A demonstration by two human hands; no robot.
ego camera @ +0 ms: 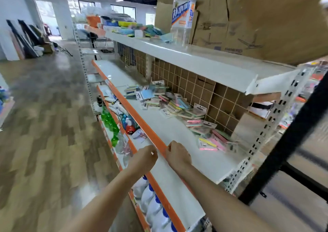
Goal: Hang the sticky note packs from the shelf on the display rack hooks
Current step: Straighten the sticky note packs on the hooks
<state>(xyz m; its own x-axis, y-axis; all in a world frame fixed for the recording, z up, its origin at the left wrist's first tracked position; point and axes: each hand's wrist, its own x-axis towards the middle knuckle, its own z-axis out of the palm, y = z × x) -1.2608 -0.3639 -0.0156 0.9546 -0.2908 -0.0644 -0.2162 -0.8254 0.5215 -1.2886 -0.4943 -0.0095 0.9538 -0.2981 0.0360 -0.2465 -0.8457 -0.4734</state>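
Note:
Several sticky note packs (179, 105) in pastel colours lie scattered along the back of the white middle shelf (170, 130), against a brown wire-grid back panel (198, 87). More packs (213, 143) lie toward the shelf's right end. My left hand (144, 158) is curled into a fist at the shelf's orange front edge (142, 123), holding nothing. Beside it my right hand (177, 154) is also curled, just over the front of the shelf, empty. Both hands are well short of the packs. No hooks are visible.
The upper shelf (195, 57) carries a clear plastic bottle (183, 15), cardboard boxes (257, 22) and stacked stationery. Lower shelves hold green bottles (110, 123) and white jugs (152, 205). A black frame (292, 135) stands at the right; wood-look floor lies left.

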